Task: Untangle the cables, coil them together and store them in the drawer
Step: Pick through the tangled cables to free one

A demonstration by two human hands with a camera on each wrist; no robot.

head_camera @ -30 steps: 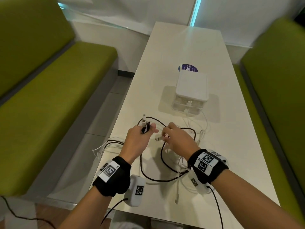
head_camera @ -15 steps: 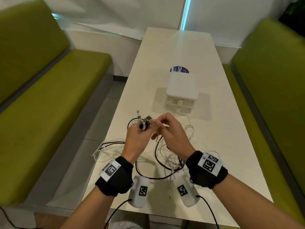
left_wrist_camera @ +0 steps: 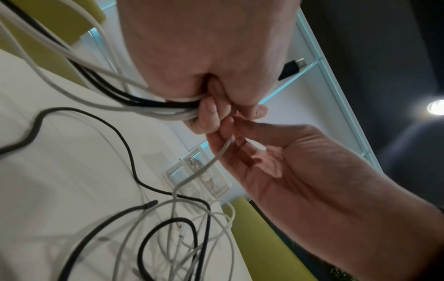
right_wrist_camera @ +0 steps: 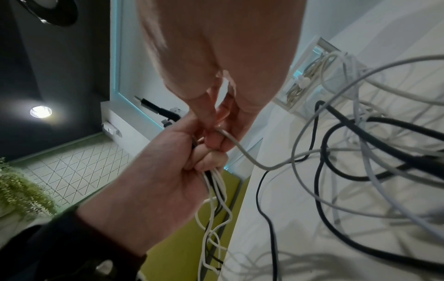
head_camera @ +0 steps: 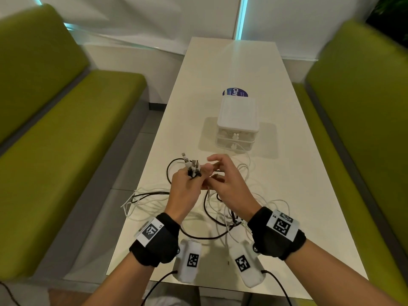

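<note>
My left hand (head_camera: 185,186) grips a bundle of black and white cable ends, whose plugs (head_camera: 191,165) stick up above the fist. The right wrist view shows that left hand (right_wrist_camera: 163,171) with the strands hanging below it. My right hand (head_camera: 227,182) is pressed against it and pinches one white cable (right_wrist_camera: 240,146) at my left hand's fingertips. The same cable (left_wrist_camera: 216,157) runs down from my right hand (left_wrist_camera: 276,157) to the loose tangle (head_camera: 220,213) on the white table (head_camera: 220,62). Beyond stands a small white drawer unit (head_camera: 237,120) with both drawers closed.
Green benches (head_camera: 55,140) flank the table on both sides. A round blue sticker (head_camera: 235,92) lies behind the drawer unit. Some white and black cable loops (head_camera: 134,199) hang over the table's left edge. White cables show through the drawer fronts (right_wrist_camera: 305,85).
My right hand lifted a white cable end off the table and brought it up against my left hand's bundle. The left hand rose slightly and kept its grip.
</note>
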